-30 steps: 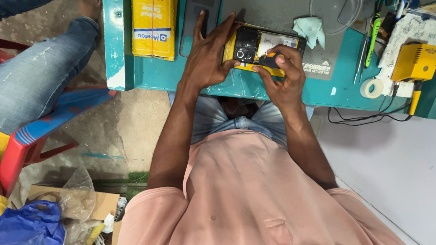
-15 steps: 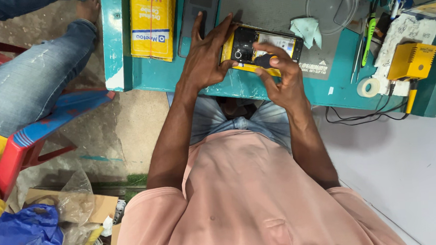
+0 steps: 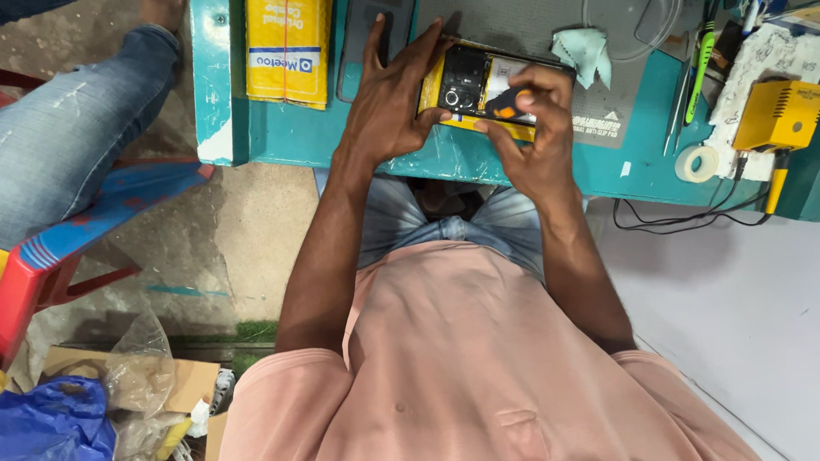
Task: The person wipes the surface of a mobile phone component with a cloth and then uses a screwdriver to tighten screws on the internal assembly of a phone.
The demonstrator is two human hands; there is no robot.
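Opened yellow phone (image 3: 478, 91): held at upper centre over teal workbench (image 3: 312, 137); left hand (image 3: 389, 105) clamped on its end, right hand (image 3: 531, 135) pinched on orange pick (image 3: 513, 103).

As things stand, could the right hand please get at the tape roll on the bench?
Probably yes: the right hand is busy on the phone, but the tape roll lies in the open on that side, nothing between them.
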